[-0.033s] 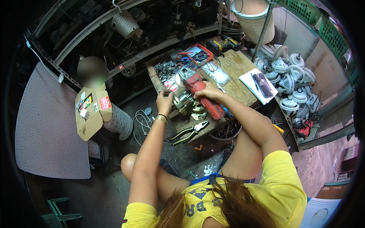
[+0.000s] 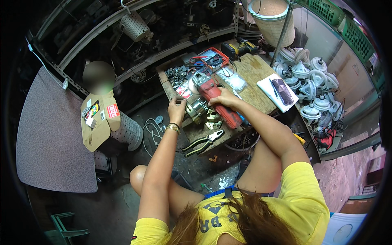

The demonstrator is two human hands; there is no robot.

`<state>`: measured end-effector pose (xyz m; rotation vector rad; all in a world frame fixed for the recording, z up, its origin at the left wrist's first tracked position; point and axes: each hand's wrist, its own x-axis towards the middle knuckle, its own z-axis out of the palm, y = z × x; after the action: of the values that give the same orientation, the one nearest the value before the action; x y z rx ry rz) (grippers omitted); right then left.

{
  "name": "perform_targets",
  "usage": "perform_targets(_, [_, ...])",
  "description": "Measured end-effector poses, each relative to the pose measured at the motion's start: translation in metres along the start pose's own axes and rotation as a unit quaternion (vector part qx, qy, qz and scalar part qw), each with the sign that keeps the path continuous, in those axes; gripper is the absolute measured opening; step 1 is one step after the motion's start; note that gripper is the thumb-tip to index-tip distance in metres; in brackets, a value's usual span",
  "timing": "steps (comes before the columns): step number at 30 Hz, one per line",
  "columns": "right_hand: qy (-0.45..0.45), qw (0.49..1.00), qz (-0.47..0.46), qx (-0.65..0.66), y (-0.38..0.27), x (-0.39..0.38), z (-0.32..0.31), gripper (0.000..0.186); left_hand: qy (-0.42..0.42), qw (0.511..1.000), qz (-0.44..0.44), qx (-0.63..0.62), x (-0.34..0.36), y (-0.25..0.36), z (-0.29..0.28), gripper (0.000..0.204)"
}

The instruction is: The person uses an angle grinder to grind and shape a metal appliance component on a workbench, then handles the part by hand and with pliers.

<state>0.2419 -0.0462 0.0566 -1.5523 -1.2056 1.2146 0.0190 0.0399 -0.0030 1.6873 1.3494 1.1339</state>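
While one right hand (image 2: 223, 99) wraps its fingers around the body of one red angle grinder (image 2: 209, 89), one left hand (image 2: 177, 109) sits at the left edge of one shiny metal cylinder (image 2: 195, 109). The left fingers are bent and narrow against that edge; how firmly they grip, I cannot tell. The cylinder is over the near left part of the wooden workbench (image 2: 258, 64), between the left hand and the grinder, whose disc end points up and to the left. Brass-coloured metal pieces (image 2: 214, 123) lie just beside the cylinder; they overlap too much to count. One pair of pliers (image 2: 205, 143) lies open near the front edge, its two handles toward the left.

Farther back are one orange-red tray (image 2: 226, 60) with tools in it, one clear plastic bag (image 2: 237, 83) and a heap of small metal parts (image 2: 179, 76), too many to count. On the bench's right side, one phone (image 2: 282, 90) rests on one white cloth or sheet (image 2: 268, 86). More than ten white wheel-shaped parts (image 2: 311, 112) are piled beyond it. The grinder stands in the way, hiding some of the bench behind it.
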Motion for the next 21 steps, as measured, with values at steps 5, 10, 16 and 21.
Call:
perform_targets(5, [0.002,1.000,-0.009,0.016,0.007,0.002,-0.006,0.066,-0.028,0.998,-0.021,0.042,0.000,0.009,0.002,0.027])
perform_targets(10, [-0.015,1.000,0.002,0.024,-0.002,-0.003,-0.003,0.065,-0.001,0.998,-0.001,0.069,0.002,0.000,0.002,0.028])
perform_targets(16, [0.000,1.000,-0.006,0.010,0.002,-0.003,-0.004,0.062,0.004,0.998,0.008,0.060,0.003,-0.004,0.008,0.028])
perform_targets(21, [0.006,1.000,0.002,0.003,0.005,-0.002,-0.004,0.062,-0.001,0.998,0.015,0.063,0.001,0.000,0.008,0.027])
